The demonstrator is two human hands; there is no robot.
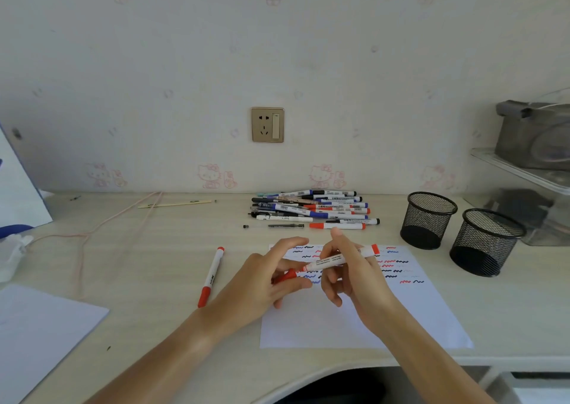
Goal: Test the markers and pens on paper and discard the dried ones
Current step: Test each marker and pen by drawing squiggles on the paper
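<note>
My right hand [348, 274] grips a white marker with red ends [331, 260] above the test paper [354, 320]. My left hand [268, 280] pinches its red cap [285, 275] just left of the marker's tip; cap and tip sit very close together. The sheet's upper part carries several red, blue and black squiggles. A pile of markers and pens [314, 208] lies at the back of the desk. Another red marker [211, 277] lies capped on the desk, left of my hands.
Two black mesh pen cups [427, 220] [484, 243] stand at the right. A thin black pen [274, 226] lies in front of the pile. White sheets [40, 336] sit at the near left, a pink cord [92, 234] crosses the left side, and clear bins stand far right.
</note>
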